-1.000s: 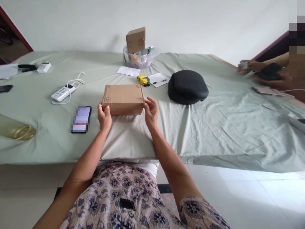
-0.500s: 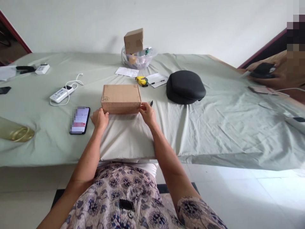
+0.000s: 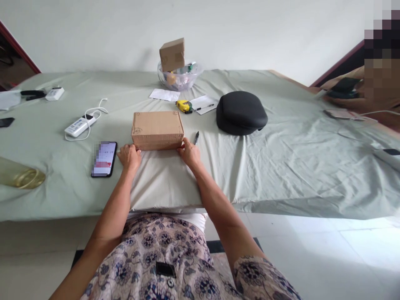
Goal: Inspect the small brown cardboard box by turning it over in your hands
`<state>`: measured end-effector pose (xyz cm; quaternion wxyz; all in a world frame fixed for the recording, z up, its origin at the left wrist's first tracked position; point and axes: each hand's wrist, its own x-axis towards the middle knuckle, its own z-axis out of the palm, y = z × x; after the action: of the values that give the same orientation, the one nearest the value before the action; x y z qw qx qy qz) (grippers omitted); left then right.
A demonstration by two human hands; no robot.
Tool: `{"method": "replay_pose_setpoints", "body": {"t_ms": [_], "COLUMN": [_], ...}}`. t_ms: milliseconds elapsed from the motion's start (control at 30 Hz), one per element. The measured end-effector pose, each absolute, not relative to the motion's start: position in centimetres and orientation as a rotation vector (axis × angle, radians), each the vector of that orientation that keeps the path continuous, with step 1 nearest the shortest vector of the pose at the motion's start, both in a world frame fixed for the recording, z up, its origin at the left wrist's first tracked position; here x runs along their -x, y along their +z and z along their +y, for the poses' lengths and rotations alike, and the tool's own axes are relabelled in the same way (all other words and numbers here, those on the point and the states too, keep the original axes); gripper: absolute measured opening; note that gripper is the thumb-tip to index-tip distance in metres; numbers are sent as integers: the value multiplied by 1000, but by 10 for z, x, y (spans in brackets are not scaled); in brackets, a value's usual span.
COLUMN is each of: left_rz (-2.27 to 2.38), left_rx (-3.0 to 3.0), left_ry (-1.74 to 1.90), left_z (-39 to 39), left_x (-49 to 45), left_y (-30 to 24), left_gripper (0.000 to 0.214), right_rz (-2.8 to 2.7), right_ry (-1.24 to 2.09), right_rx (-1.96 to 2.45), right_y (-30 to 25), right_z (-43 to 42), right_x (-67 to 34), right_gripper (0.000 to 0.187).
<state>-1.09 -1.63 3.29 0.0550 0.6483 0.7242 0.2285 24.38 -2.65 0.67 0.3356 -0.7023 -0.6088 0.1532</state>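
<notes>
A flat brown cardboard box lies on the green-grey sheet of the table right in front of me. My left hand rests on the sheet at the box's near left corner, fingers curled against it. At the near right corner my right hand pinches the box's lower edge with its fingertips. A black pen lies just right of my right hand. A phone with a lit screen lies just left of my left hand.
A black oval case sits to the right. Behind the box lie a yellow tape measure, papers and a clear bowl bearing a small box. A white power strip and a bottle lie left. Another person's hands are at far right.
Both hands slid from the box's sides down to its near bottom corners, and the box settled flat on the sheet. The pen beside my right hand came into view.
</notes>
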Motion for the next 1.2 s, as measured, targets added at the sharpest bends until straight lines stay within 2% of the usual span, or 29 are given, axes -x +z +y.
{"method": "replay_pose_setpoints", "body": {"t_ms": [67, 233, 333, 500, 633, 767, 867, 1033, 1200], "left_rz": [2186, 2203, 2220, 2157, 1991, 1775, 1638, 1326, 1155], "left_rx": [-1971, -1920, -1865, -1801, -1721, -1549, -1377, -1041, -871], "left_ry": [730, 778, 823, 981, 1225, 1464, 1532, 1498, 1449], "left_z": [-17, -23, -26, -24, -17, -11, -10, -17, -29], "left_x": [7, -7, -11, -7, 1, 7, 6, -5, -16], "left_y": [33, 40, 44, 40, 31, 24, 23, 32, 46], "left_gripper": [13, 50, 59, 51, 39, 37, 54, 109, 122], "right_rz": [-1595, -1523, -1486, -1484, -1502, -1479, -1481, -1558, -1719], "right_ry": [354, 199, 152, 160, 213, 281, 379, 478, 488], "right_rx": [1784, 1693, 1682, 1598, 1486, 1356, 1259, 1181, 1169], "right_y": [5, 0, -1, 0, 4, 11, 17, 22, 15], "right_z": [-26, -25, -25, -24, -24, -26, -33, -46, -51], "right_x": [-243, -240, -237, -238, -241, -240, -235, -220, -203], "right_gripper": [35, 59, 64, 53, 36, 30, 21, 23, 28]}}
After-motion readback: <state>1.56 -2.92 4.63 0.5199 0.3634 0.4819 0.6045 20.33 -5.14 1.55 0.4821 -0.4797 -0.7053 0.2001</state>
